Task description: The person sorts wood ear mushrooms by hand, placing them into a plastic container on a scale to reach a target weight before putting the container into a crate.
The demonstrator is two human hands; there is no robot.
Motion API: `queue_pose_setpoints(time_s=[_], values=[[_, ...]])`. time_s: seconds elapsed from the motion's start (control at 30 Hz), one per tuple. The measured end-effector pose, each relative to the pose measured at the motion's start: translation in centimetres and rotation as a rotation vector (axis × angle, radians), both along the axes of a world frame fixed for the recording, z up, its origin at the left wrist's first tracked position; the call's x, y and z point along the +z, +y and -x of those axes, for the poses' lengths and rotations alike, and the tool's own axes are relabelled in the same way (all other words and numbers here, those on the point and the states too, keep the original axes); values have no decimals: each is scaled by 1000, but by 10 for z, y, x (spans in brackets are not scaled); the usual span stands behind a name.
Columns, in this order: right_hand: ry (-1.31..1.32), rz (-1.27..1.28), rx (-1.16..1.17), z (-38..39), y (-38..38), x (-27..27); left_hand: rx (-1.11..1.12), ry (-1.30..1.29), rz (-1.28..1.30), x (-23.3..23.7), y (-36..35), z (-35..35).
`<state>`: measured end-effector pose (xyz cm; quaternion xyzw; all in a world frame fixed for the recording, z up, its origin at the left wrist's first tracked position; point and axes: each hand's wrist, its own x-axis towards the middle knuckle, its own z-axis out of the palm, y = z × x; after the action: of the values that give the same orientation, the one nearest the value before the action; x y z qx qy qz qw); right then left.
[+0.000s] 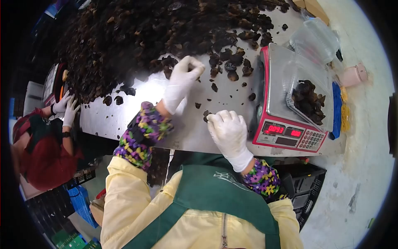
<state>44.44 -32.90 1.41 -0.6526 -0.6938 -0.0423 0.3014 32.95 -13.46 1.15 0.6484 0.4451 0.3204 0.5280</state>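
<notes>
My left hand (182, 81), in a white glove, is raised over the metal table at the near edge of a big heap of dark mushroom pieces (120, 37). Its fingers are curled into a pinch; whatever may be between them is hidden. Closer to my body, my right hand (228, 135), also gloved, is closed with a small dark mushroom piece (206, 115) at its fingertips. To its right stands a red digital scale (278, 108), its display reading 0.093. On the scale sits a clear plastic tray (292, 79) with a clump of dark mushrooms (309, 101) in it.
Loose mushroom pieces (232, 66) and crumbs are scattered across the metal table (224, 93). Clear plastic trays (317, 39) are stacked behind the scale. A pink cup (354, 75) is at far right. At left, a co-worker's gloved hands (68, 107) are near another scale (52, 85).
</notes>
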Motion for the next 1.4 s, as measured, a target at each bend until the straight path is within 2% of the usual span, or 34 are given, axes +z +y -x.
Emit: queue_pose_setpoints(time_s=[0.03,0.07,0.1,0.17,0.3,0.37,0.4,0.43,0.5,0.53,0.77,0.87,0.97,1.03,1.1,1.17,1.23,1.3,1.37,1.4], values=[[68,-45,-3,-6,-4,12,-15,107,-214,-6,4,-12],[93,-96,-4,-17,-10,23,-30,350,-348,-11,9,-18],[57,-109,-51,-28,-16,40,-36,353,-452,-17,8,-27],[-5,-230,-164,-62,-26,59,-118,525,-562,-29,8,-35],[-89,-372,-334,-144,-39,90,-206,560,-531,-26,4,-36],[-114,-225,-449,-170,-48,93,-57,365,-632,-22,11,-35],[-88,-226,-435,-176,-49,91,-56,381,-617,-11,14,-35],[-62,-228,-420,-180,-49,89,-54,385,-621,-9,19,-37],[-36,-240,-416,-176,-52,86,-62,450,-393,-5,28,-43],[-13,-247,-414,-172,-54,85,-80,468,-502,-5,28,-44],[52,-278,-364,-158,-71,72,-258,694,-614,-10,44,-50],[41,-258,-382,-156,-81,71,-196,574,-651,-25,49,-39],[103,-242,-387,-156,-86,71,-90,462,-607,-11,33,-46],[62,-342,-391,-158,-85,74,-73,213,-642,22,6,-69],[59,-351,-402,-161,-82,74,-202,135,-713,59,-29,-98],[78,-370,-456,-163,-80,72,-314,-31,-850,76,-52,-136],[42,-348,-480,-166,-83,71,-406,4,-804,97,-79,-168],[56,-351,-479,-166,-87,68,-450,14,-903,82,-89,-203],[74,-357,-478,-165,-92,65,-434,188,-1043,79,-105,-209],[93,-356,-489,-165,-95,65,-421,103,-1063,78,-106,-208]])
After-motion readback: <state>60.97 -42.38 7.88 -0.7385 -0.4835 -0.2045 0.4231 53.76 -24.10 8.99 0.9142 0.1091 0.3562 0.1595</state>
